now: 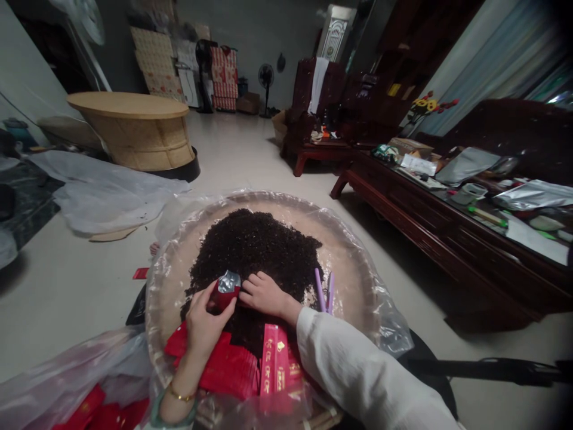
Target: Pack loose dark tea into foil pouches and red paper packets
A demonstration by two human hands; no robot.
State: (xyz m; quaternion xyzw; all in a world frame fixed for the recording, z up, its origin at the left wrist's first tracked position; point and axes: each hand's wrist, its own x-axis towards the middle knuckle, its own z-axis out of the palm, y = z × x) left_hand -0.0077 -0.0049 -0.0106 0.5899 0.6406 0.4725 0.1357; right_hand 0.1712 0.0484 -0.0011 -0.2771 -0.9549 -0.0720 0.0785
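Observation:
Between the fingers and thumb of my left hand [206,319] is a small red foil packet [225,294], its silver-lined mouth open and facing up. Just to its right, my right hand [267,295] is palm down over a heap of dark loose tea leaves [255,245], fingers bent together; whatever is under them is hidden. The heap lies in a wide round tray [353,263] lined with clear plastic. Flat red packets [228,370] are stacked at the tray's near side, beside upright-printed pink-red packets [273,364]. Purple-handled scissors [326,291] lie right of the heap.
A plastic bag with red packets [107,412] is at the lower left. Clear sheeting [111,191] covers floor beyond. A woven oval table [134,125] stands far left. A dark wooden table [425,209] with clutter runs along the right. A black bar [487,370] extends at lower right.

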